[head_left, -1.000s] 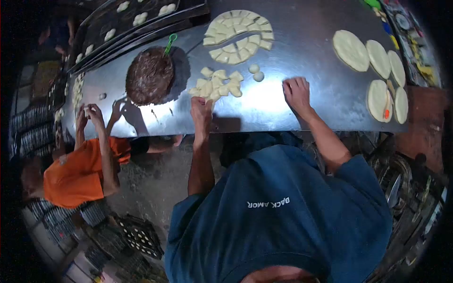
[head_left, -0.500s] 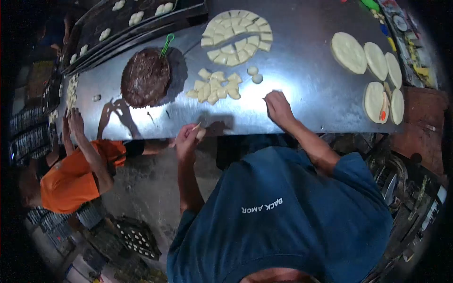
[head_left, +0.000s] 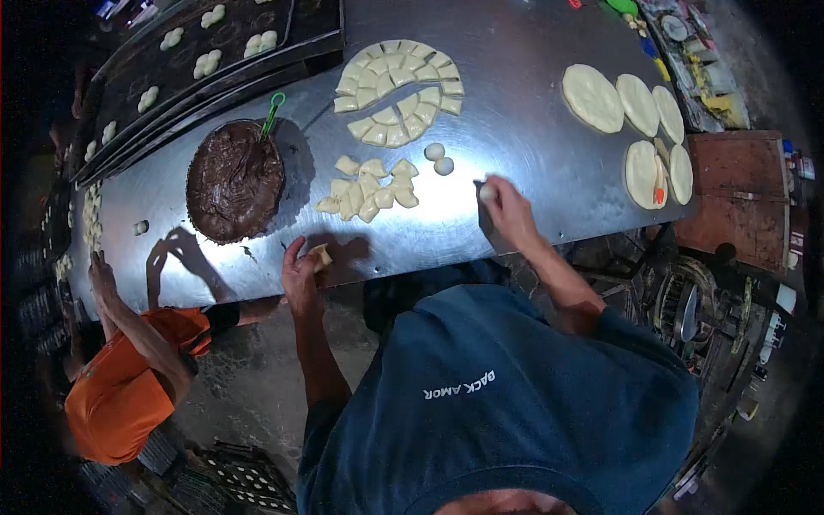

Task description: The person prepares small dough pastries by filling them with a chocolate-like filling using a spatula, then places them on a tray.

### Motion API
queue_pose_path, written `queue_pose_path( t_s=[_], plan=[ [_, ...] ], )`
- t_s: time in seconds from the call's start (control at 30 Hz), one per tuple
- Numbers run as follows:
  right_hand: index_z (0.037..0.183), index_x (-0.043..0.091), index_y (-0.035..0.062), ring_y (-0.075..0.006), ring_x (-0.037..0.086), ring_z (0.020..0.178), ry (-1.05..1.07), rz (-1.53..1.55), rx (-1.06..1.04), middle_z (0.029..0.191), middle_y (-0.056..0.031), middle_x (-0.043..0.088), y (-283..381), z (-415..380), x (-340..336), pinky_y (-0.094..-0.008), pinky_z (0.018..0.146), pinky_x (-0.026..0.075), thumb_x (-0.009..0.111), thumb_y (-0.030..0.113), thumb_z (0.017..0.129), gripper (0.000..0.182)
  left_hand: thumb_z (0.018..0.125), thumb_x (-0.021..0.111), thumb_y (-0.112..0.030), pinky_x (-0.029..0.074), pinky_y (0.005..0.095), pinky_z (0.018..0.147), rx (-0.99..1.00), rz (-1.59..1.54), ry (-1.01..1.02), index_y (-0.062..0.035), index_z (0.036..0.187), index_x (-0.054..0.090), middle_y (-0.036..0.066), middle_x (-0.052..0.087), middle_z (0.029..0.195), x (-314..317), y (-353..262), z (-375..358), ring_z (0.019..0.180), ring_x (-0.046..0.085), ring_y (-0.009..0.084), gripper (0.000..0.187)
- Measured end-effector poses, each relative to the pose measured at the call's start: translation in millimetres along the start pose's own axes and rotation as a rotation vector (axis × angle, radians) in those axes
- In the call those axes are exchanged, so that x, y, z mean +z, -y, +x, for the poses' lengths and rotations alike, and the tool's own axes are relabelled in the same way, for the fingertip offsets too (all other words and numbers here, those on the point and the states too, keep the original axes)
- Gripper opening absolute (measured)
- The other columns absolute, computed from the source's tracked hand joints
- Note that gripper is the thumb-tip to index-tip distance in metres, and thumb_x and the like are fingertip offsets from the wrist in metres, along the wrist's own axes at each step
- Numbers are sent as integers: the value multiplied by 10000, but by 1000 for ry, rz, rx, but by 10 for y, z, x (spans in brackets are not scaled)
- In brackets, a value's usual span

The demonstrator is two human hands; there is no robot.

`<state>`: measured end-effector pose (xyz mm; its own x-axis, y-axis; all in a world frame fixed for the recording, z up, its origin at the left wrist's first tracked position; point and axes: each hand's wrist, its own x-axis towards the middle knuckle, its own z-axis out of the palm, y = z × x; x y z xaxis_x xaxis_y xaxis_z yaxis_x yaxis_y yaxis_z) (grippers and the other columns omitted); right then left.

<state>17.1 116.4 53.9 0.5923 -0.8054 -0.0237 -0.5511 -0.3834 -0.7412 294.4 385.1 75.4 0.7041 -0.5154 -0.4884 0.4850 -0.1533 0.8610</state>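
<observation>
My left hand (head_left: pixel 300 276) is at the table's near edge, its fingers closed around a small cut piece of pale dough (head_left: pixel 322 258). To the right, my right hand (head_left: pixel 515 220) is curled just above the metal table, with a small dough ball (head_left: pixel 487 193) at its fingertips. Between and beyond my hands lies a loose cluster of dough pieces (head_left: pixel 369 190), with two dough balls (head_left: pixel 439 160) beside it. Farther back, a round of dough (head_left: pixel 399 86) is cut into many small pieces. Left of the cluster stands a bowl of dark brown filling (head_left: pixel 236 180) with a green-handled utensil (head_left: pixel 273 112) in it.
Flat dough discs (head_left: pixel 592 99) lie at the right, with an orange-handled tool (head_left: pixel 660 184) among them. Dark trays (head_left: pixel 296 56) holding dough clusters stand at the back left. A co-worker in an orange shirt (head_left: pixel 120 399) works over dough at the left end.
The camera view has shifted, moving the table left and slightly down in the picture. A dough ball now shows at my right fingertips. My left hand still holds its dough piece.
</observation>
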Motion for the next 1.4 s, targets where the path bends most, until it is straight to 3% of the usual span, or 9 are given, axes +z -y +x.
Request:
queue_pose_path(
  t_s=[0.13, 0.37, 0.43, 0.47, 0.7, 0.8, 1.1, 1.23, 1.4],
  plan=[
    [1216, 509, 24, -356, 598, 967, -116, 154, -22, 1084, -195, 610, 182, 578, 135, -425, 843, 487, 581, 134, 891, 350, 857, 646, -198, 460, 229, 573, 6, 75, -9, -25, 1271, 451, 68, 653, 908, 186, 47, 38, 739, 605, 115, 490],
    [1182, 545, 10, -359, 584, 1002, -16, -265, -410, 1078, -202, 620, 553, 577, 125, -411, 853, 481, 606, 90, 835, 361, 867, 610, -147, 491, 258, 730, 24, 38, 315, -19, 1130, 583, 102, 640, 1050, 1057, 97, -112, 918, 605, 148, 294],
    [1193, 547, 11, -299, 625, 973, 383, 298, -52, 1055, -203, 639, 975, 390, 49, -371, 839, 491, 608, 140, 853, 369, 873, 585, -85, 506, 281, 774, -4, -35, 310, 27, 1130, 557, 117, 630, 1028, 1383, 74, -163, 937, 602, 163, 282],
    [1189, 562, 20, -227, 654, 899, 446, 353, -120, 1017, -188, 662, 981, 333, 111, -334, 804, 500, 606, 184, 868, 362, 871, 583, -73, 509, 280, 777, 48, -97, 359, 37, 1117, 551, 118, 629, 1011, 1469, 105, -159, 917, 605, 163, 271],
    [1015, 577, -22, -171, 649, 815, 650, 773, 189, 845, -123, 654, 989, 213, 95, -253, 665, 510, 637, 58, 848, 195, 865, 579, -58, 496, 241, 647, 218, -76, 263, 36, 1055, 557, 99, 623, 924, 1396, -95, -318, 758, 593, 124, 214],
    [1215, 459, 6, -169, 627, 881, 716, 1293, 375, 990, -120, 632, 1169, 190, 213, -248, 719, 521, 591, 39, 890, 352, 928, 503, -153, 465, 228, 619, 129, -162, 222, -9, 1062, 618, 77, 636, 924, 1303, -19, -348, 733, 579, 107, 228],
    [1372, 400, 96, -171, 591, 929, 563, 1295, 476, 1060, -85, 591, 1795, 400, 1298, -315, 753, 501, 540, 63, 911, 483, 975, 436, -242, 425, 342, 977, 419, 449, -170, -15, 1340, 443, 186, 453, 1363, 798, 247, -322, 1268, 434, 267, 430],
    [1317, 431, 92, -271, 622, 799, 476, 351, -562, 899, -173, 619, 2289, 1093, 1897, -392, 678, 494, 592, 30, 803, 543, 906, 566, -118, 461, 328, 929, 428, 316, -191, -10, 1272, 525, 169, 452, 1380, 320, -61, -448, 1230, 477, 248, 385],
    [1273, 473, 113, -401, 612, 802, 727, -241, -1000, 894, -218, 627, 2776, 1422, 2362, -480, 697, 473, 546, 13, 763, 525, 898, 570, -100, 490, 315, 851, 423, 251, -262, -4, 1182, 583, 167, 562, 1240, -272, 173, -367, 1047, 593, 220, 300]
  ],
)
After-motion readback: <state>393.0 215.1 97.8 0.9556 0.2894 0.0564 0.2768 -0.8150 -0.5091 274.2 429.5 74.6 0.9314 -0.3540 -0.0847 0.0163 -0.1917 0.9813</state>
